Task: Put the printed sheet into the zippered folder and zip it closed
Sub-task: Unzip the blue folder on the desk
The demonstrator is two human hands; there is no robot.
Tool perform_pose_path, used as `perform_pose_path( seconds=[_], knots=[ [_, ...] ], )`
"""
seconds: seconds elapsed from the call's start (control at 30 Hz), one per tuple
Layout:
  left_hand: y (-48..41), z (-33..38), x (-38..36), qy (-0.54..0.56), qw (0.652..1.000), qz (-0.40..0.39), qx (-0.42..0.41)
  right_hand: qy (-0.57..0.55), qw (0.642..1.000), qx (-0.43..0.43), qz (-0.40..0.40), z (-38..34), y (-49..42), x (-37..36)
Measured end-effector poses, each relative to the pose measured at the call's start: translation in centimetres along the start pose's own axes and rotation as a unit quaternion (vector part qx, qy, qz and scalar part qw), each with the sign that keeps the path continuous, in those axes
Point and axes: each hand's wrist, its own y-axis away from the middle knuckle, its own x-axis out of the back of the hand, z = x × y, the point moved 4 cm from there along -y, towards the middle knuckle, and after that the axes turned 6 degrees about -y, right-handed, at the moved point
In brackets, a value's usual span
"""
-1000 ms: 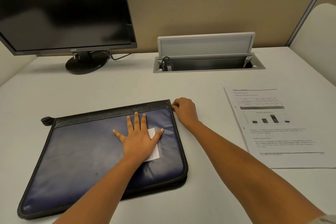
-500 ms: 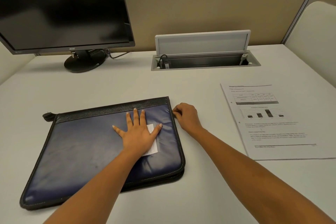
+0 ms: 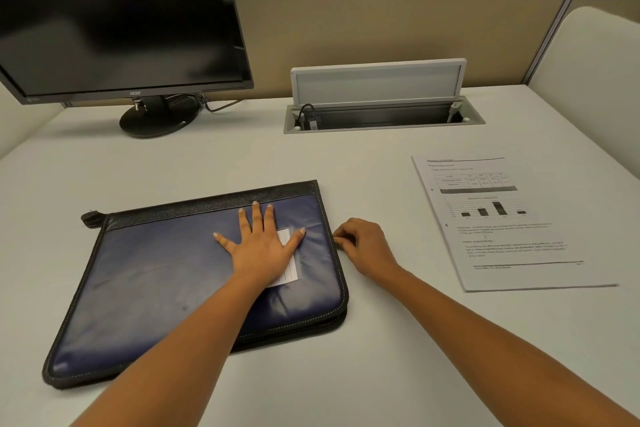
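A printed sheet (image 3: 502, 218) with a small table, a bar chart and blocks of text lies face up and flat on the right of a pale desk (image 3: 242, 163), well apart from the folder (image 3: 156, 284) and touched by neither hand. It is probably very light and limp, likely to slide on the smooth top and to crease if pinched hard. A sensible hold would be a near corner or the left edge, lifted gently and supported so that it does not droop. The folder is dark blue and padded, with black trim and a black strip along its far edge, and it lies flat left of centre. It looks soft on its faces but stiff enough to stay put under pressure. The left hand (image 3: 259, 248) rests palm down on its cover, fingers straight and spread, partly over a white label (image 3: 290, 265); it seems to be pinning the folder in place. The right hand (image 3: 363, 243) sits just beside the folder's right edge with fingers curled together against the zip (image 3: 343, 288), apparently pinching the pull, which is too small to make out. How far the zip is undone cannot be told, and the sheet is not yet inside, so the task looks to be at its opening step. Behind are a dark monitor (image 3: 114, 17) on the left, an open cable box (image 3: 381, 114) sunk in the desk, and a beige partition (image 3: 398, 28)
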Motion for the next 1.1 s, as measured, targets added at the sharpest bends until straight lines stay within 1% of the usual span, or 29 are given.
perform_pose_path(
  seconds=[0.13, 0.33, 0.43, 0.53, 0.63, 0.73, 0.93, 1.1],
  knots=[
    [0.0, 0.0, 0.1, 0.004, 1.0, -0.01, -0.004, -0.005, 1.0, 0.006, -0.005, 0.0, 1.4, 0.0],
    [0.3, -0.2, 0.5, 0.012, 0.999, -0.023, -0.028, 0.004, 1.0, -0.003, 0.02, -0.2, 1.4, -0.1],
    [1.0, -0.2, 0.5, 0.015, 0.997, -0.027, -0.072, 0.023, 1.0, -0.005, 0.014, -0.3, 1.0, -0.3],
    [2.7, 0.3, 0.4, 0.008, 0.989, -0.034, -0.142, 0.045, 0.999, -0.015, 0.015, -0.3, 0.2, 0.0],
    [4.6, 0.7, 0.3, -0.045, 0.975, -0.056, -0.211, 0.055, 0.997, -0.033, 0.032, -0.2, -0.9, 0.6],
    [5.7, 0.6, 0.2, -0.128, 0.958, -0.06, -0.248, 0.057, 0.996, -0.049, 0.048, -0.1, -2.0, 1.3],
    [6.4, 1.1, 0.8, -0.19, 0.943, -0.058, -0.268, 0.043, 0.996, -0.065, 0.045, -0.1, -2.2, 2.0],
    [6.4, 1.5, 0.9, -0.206, 0.937, -0.067, -0.275, 0.026, 0.995, -0.079, 0.049, -0.1, -1.1, 2.3]
  ],
)
